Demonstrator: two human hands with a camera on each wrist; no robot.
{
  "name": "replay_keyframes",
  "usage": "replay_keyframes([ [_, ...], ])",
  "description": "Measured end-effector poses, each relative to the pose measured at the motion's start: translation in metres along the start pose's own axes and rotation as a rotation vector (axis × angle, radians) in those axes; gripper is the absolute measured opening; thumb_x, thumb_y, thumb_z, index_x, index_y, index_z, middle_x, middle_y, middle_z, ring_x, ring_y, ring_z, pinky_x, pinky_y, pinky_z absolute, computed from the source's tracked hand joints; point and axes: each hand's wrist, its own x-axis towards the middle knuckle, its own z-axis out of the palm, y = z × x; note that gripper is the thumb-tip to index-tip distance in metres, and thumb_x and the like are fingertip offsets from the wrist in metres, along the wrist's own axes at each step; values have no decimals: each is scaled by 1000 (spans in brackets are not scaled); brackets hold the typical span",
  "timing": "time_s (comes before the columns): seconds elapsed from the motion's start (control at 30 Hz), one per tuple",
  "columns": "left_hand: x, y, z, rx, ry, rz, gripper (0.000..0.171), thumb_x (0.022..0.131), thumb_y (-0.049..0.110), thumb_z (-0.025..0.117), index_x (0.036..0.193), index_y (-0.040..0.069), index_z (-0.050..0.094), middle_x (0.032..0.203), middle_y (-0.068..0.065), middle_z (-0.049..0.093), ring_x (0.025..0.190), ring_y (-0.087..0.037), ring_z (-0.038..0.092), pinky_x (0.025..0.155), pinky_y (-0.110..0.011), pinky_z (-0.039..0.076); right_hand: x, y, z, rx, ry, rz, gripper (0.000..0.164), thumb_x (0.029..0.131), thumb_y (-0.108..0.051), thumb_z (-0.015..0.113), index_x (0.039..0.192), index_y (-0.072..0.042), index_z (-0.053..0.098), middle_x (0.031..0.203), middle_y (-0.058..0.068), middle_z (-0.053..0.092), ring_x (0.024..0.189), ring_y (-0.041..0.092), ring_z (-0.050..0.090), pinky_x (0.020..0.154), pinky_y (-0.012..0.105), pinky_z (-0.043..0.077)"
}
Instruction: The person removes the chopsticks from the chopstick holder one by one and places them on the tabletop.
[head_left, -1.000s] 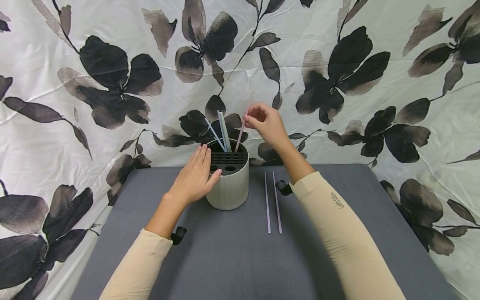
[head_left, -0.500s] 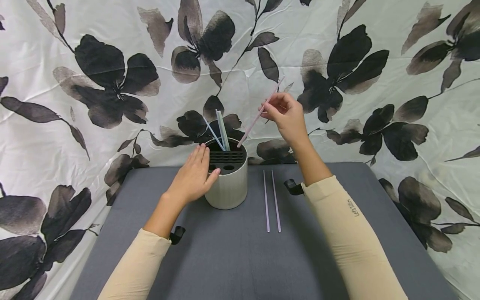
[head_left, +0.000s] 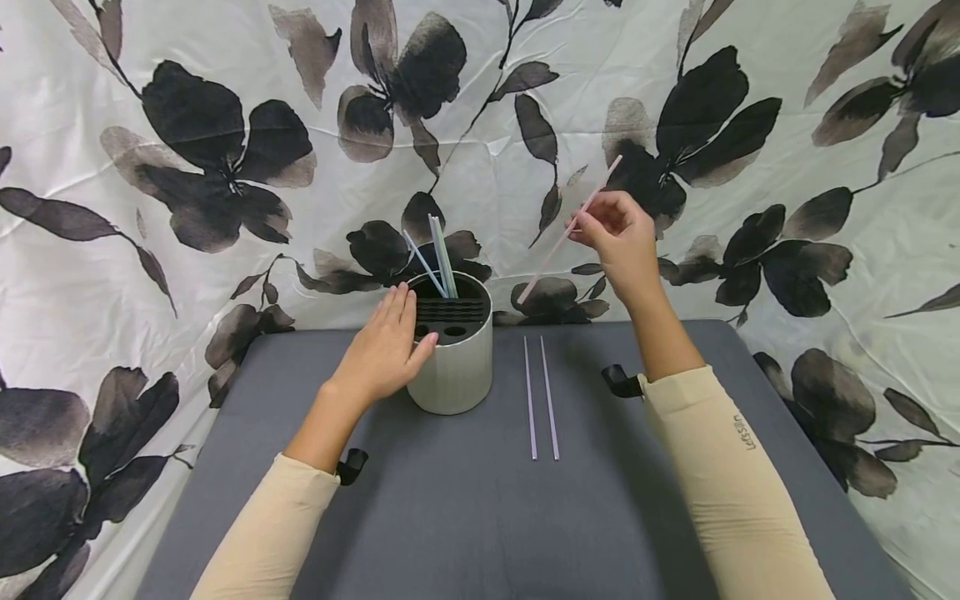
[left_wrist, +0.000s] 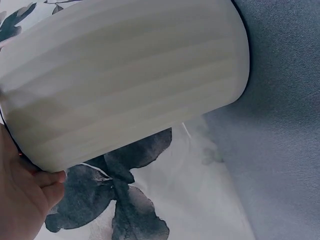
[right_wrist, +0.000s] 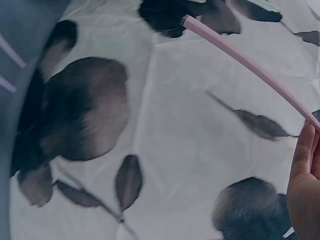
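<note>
A ribbed, off-white round holder (head_left: 452, 379) with a black slotted insert stands at the table's back edge. On its left rim rests my left hand (head_left: 378, 354), fingers straight and thumb towards the front; the left wrist view shows this hand (left_wrist: 27, 192) at the holder's rim. My right hand (head_left: 622, 242) pinches a pink straw (head_left: 551, 254) between thumb and fingers, in the air to the right of the holder. Tilted, the straw's lower end points left and down. The right wrist view shows the straw (right_wrist: 245, 62) running to the fingertips.
Several pale blue and greenish straws (head_left: 441, 254) stand in the holder's back compartment. Two lilac straws (head_left: 550, 400) lie side by side on the grey table (head_left: 465, 517), right of the holder. A white curtain with dark flowers (head_left: 480, 125) hangs behind.
My right hand has drawn the pink straw up out of the holder and carried it to the right. The left hand has stayed at the holder's rim.
</note>
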Motion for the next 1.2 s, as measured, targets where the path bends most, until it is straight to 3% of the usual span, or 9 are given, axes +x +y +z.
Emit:
replay_keyframes([
  [0.17, 0, -1, -2, 6, -1, 5, 81, 108, 49, 35, 160, -11, 21, 168, -30, 17, 159, -43, 14, 129, -52, 18, -11, 18, -16, -117, -16, 38, 20, 96, -9, 73, 112, -1, 65, 98, 4, 69, 85, 12, 74, 79, 22, 62],
  [0.43, 0, -2, -4, -1, 1, 16, 81, 108, 50, 37, 159, -11, 21, 168, -30, 17, 159, -42, 13, 130, -52, 17, -33, 51, -38, -240, -66, 107, 32, 97, -8, 71, 120, 11, 60, 96, 0, 70, 81, 6, 73, 77, 21, 62],
  [0.53, -1, -2, -4, -6, -1, 17, 82, 108, 50, 37, 159, -11, 21, 168, -31, 17, 159, -42, 12, 130, -52, 16, -41, 66, -44, -278, -91, 144, 32, 98, -7, 70, 121, 12, 60, 97, 3, 70, 80, 4, 73, 75, 22, 62],
  [0.77, -4, -3, -4, -9, -1, 20, 81, 108, 49, 36, 159, -12, 20, 168, -31, 17, 160, -41, 10, 130, -52, 16, -63, 96, -49, -359, -149, 248, 30, 98, -4, 69, 120, 15, 61, 102, 22, 69, 75, 2, 71, 74, 26, 63],
  [1.0, -5, -4, -4, -15, -7, 21, 81, 108, 49, 36, 160, -11, 20, 169, -30, 15, 160, -41, 8, 130, -52, 16, -85, 127, -57, -431, -193, 323, 26, 98, -2, 69, 116, 15, 64, 101, 28, 72, 72, 5, 71, 73, 32, 64],
  [1.2, -5, -3, -4, -17, -12, 22, 81, 108, 49, 36, 160, -11, 19, 169, -30, 15, 160, -41, 9, 130, -53, 15, -102, 152, -63, -409, -218, 420, 28, 98, -1, 66, 118, 18, 62, 103, 33, 71, 69, 1, 69, 69, 24, 63],
])
